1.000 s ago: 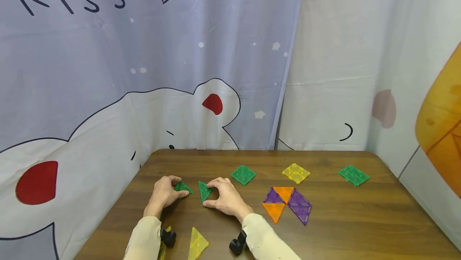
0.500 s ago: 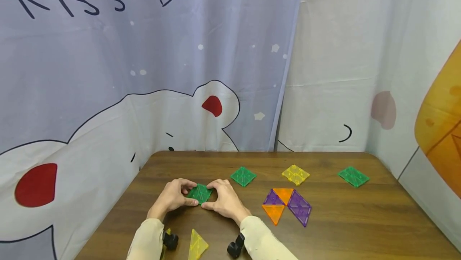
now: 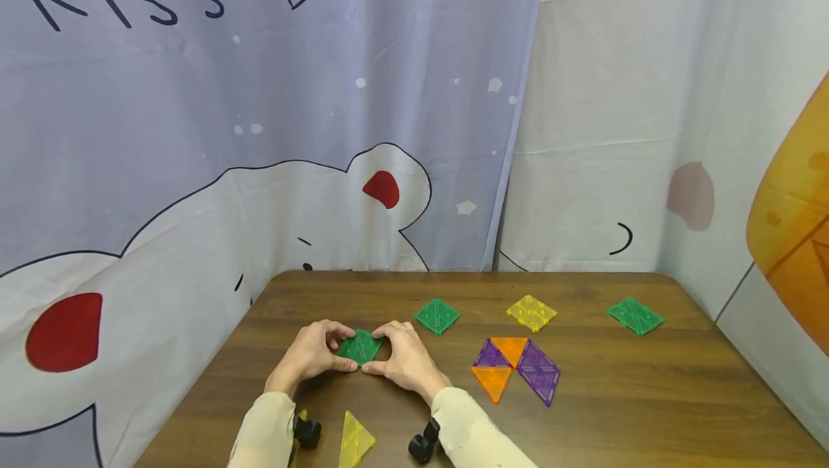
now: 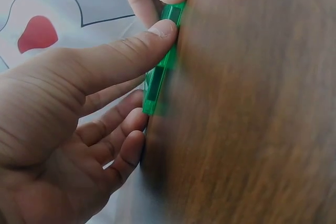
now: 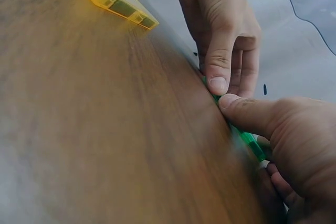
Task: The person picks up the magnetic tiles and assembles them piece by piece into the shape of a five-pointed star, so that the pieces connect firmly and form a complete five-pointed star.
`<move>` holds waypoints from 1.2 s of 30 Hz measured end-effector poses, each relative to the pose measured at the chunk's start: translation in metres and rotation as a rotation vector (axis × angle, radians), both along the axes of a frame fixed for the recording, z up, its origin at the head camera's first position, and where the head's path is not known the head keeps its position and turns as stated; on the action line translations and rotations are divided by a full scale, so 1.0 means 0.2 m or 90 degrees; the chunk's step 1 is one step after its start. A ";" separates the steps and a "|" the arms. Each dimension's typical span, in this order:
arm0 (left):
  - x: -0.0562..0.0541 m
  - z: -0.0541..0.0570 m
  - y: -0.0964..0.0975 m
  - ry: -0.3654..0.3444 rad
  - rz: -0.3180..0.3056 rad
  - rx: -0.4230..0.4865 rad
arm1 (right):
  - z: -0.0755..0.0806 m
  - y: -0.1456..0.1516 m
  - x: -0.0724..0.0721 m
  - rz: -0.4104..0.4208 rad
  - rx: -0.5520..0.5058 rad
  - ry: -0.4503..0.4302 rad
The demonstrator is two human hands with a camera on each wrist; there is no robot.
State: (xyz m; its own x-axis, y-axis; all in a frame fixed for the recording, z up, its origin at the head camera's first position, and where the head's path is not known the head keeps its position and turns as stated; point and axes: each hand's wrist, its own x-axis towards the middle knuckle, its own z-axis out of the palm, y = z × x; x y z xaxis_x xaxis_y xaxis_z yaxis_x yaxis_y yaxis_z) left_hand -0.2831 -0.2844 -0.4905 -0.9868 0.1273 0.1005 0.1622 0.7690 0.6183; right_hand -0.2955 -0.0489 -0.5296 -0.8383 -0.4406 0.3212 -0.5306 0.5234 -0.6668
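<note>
Two green triangular magnetic tiles lie edge to edge in a diamond at the left middle of the table. My left hand [image 3: 309,356] pinches the left green tile [image 3: 350,350] between thumb and fingers. From the other side, my right hand [image 3: 408,360] pinches the right green tile [image 3: 370,348]. In the left wrist view the green edge [image 4: 155,83] sits low over the wood, with the thumb pressed on it. Both thumb tips come close together in the right wrist view, where the green edge [image 5: 252,144] is partly covered by my right hand [image 5: 296,137].
Near me lies a yellow triangular tile [image 3: 355,442]; more yellow is mostly hidden by the left sleeve [image 3: 262,428]. Farther back lie a green diamond [image 3: 437,317], a yellow one [image 3: 532,313] and another green one [image 3: 636,317]. Orange and purple tiles [image 3: 539,373] form a partial ring.
My left hand has moved right with its green tile, closing the gap to the right-hand tile. The two tiles now meet as a diamond; over the last half second the hands stay still.
</note>
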 end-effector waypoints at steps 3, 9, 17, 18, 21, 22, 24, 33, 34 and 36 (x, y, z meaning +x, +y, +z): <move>0.00 0.00 0.01 -0.011 0.002 0.011 | 0.01 0.02 0.01 0.013 -0.011 -0.016; 0.03 0.00 0.00 -0.025 0.018 0.013 | 0.01 0.08 0.02 0.054 -0.124 -0.108; 0.10 0.04 -0.03 -0.026 0.023 0.005 | -0.01 0.14 0.05 0.072 -0.209 -0.145; 0.11 0.05 -0.03 -0.022 0.023 0.005 | 0.00 0.14 0.05 0.071 -0.213 -0.146; 0.14 0.07 -0.04 -0.008 0.019 0.001 | 0.00 0.16 0.06 0.071 -0.217 -0.146; 0.15 0.07 -0.05 -0.006 0.016 0.000 | 0.01 0.16 0.07 0.071 -0.215 -0.146; 0.18 0.08 -0.06 -0.002 0.010 -0.002 | 0.01 0.18 0.08 0.074 -0.209 -0.145; 0.31 0.14 -0.08 -0.005 -0.015 0.009 | 0.02 0.23 0.15 0.091 -0.205 -0.151; 0.32 0.14 -0.08 -0.002 -0.016 0.005 | 0.02 0.24 0.16 0.092 -0.204 -0.150; 0.35 0.14 -0.09 -0.001 -0.015 -0.005 | 0.02 0.25 0.18 0.093 -0.202 -0.147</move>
State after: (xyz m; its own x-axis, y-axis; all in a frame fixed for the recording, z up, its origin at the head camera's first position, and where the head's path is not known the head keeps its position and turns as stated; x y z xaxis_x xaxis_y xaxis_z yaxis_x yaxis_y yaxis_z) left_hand -0.2133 -0.3016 -0.4625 -0.9835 0.1519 0.0979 0.1798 0.7693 0.6131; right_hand -0.2601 0.0014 -0.5266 -0.8406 -0.4691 0.2707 -0.4011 0.2033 -0.8932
